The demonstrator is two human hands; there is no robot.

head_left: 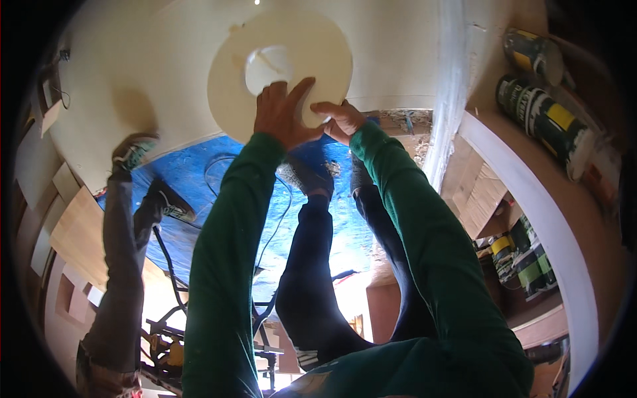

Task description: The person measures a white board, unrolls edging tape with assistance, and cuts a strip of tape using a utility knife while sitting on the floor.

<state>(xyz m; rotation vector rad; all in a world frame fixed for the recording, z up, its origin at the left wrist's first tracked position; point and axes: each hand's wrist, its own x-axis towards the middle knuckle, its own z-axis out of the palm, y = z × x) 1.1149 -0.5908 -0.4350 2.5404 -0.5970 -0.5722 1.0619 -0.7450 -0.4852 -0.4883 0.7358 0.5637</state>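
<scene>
Fingers of the left hand (284,113) spread flat on the cream ring-shaped board (282,73); the right hand (340,121) pinches its lower rim. Probably light, stiff, chip-prone; best gripped at the rim.

A cream-white ring-shaped disc (292,60) is showing pale against an off-white panel (133,73) behind it. Dark green sleeves (225,252) are covering both forearms, and navy trousers (312,265) are showing between them. A bright blue tarpaulin (199,169) is lying below, crossed by a thin black cable (169,265). Another person is wearing grey trousers (123,252) and grey shoes with teal trim (133,151). Dark green cans with yellow and white bands (544,113) are lying at the right beside a white curved strip (531,192).
</scene>
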